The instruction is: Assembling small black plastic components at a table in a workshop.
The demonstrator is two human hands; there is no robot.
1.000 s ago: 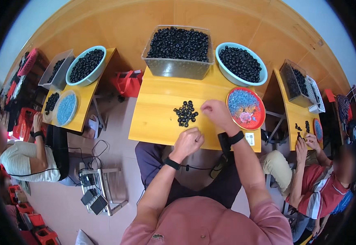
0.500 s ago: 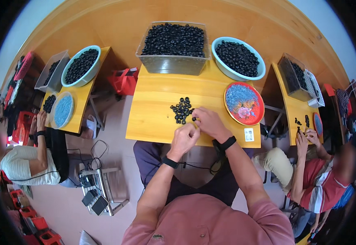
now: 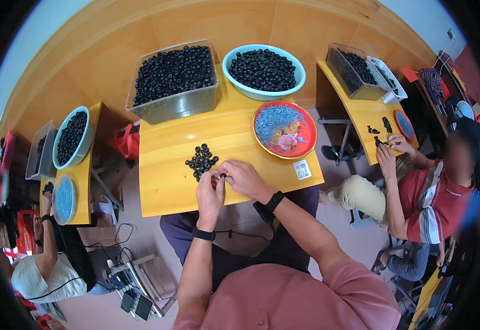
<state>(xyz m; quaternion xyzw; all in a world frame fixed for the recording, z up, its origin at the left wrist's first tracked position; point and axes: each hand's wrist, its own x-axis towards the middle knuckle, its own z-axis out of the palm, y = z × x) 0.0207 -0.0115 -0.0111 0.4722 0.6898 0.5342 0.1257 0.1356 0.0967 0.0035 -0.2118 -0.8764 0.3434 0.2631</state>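
My left hand [image 3: 210, 193] and my right hand [image 3: 242, 179] meet over the near part of the yellow table, fingers closed. A small round black piece [image 3: 223, 175] shows between their fingertips, pinched by my right hand. What my left fingers pinch is too small or hidden to make out. Just beyond them lies a loose pile of small black ring-like pieces [image 3: 201, 159]. To the right sits a red round tray [image 3: 303, 144] with a flower pattern, holding many thin blue-grey pieces [image 3: 276, 122].
A clear bin [image 3: 174, 108] and a light-blue basin [image 3: 263, 94], both full of black pieces, stand at the table's back. A white label [image 3: 302, 170] is near the right edge. Co-workers sit at tables [image 3: 361, 110] on both sides. A metal stool [image 3: 151, 275] with devices stands lower left.
The view has swung to the right, so the table appears farther left. My hands stay together beside the pile, and the black piece is now between the fingertips of both.
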